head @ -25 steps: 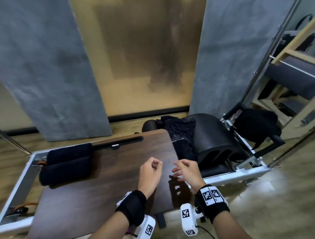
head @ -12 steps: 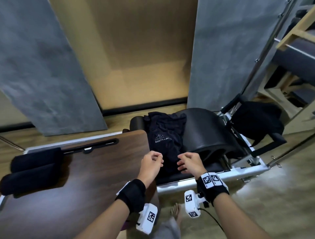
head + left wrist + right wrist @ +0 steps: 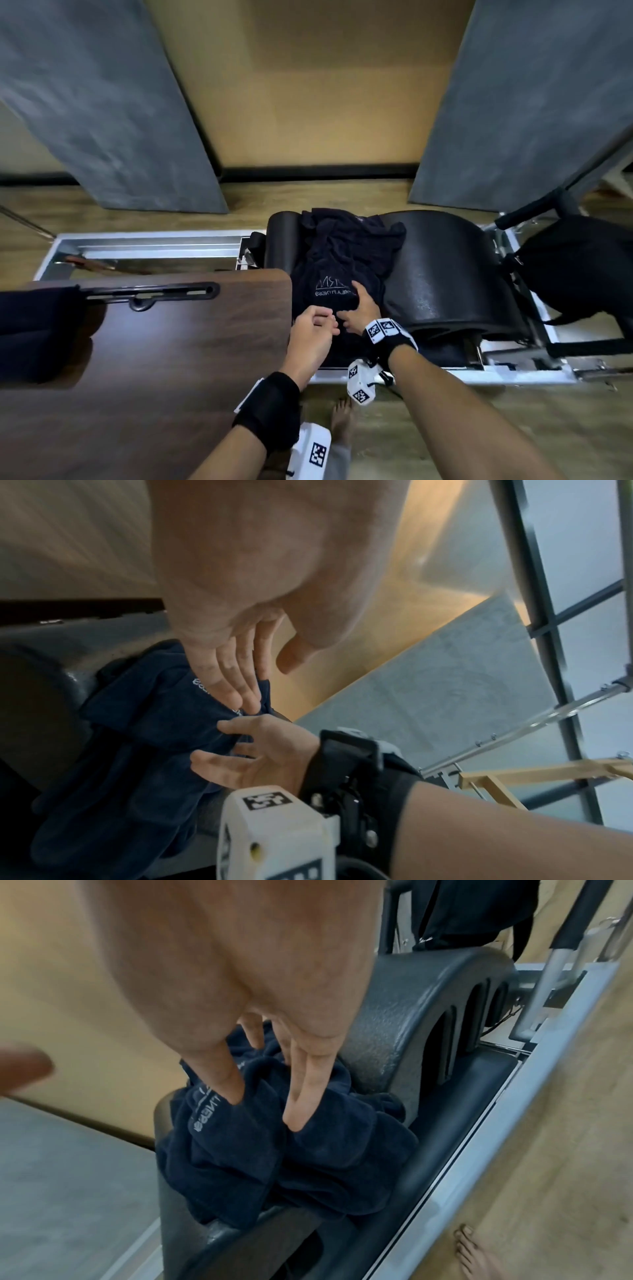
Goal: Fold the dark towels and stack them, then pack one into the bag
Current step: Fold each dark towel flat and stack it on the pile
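Note:
A crumpled heap of dark navy towels with a pale logo lies on the black padded carriage, right of the wooden board. My right hand lies on the heap just below the logo. In the right wrist view its straight fingers dig into the folds of the towels, thumb apart. My left hand is at the heap's near edge; in the left wrist view its straight fingers touch the towels. Folded dark towels sit on the board's left end. A black bag hangs at the right.
A black arc barrel stands right of the heap, close to my right hand. The white metal frame runs along the front. A bare foot stands on the wooden floor below the hands. Grey panels lean on the wall behind.
Both hands have moved from above the board rightward and forward to the crumpled towels. The right hand has come down onto the heap, and the view has swung right.

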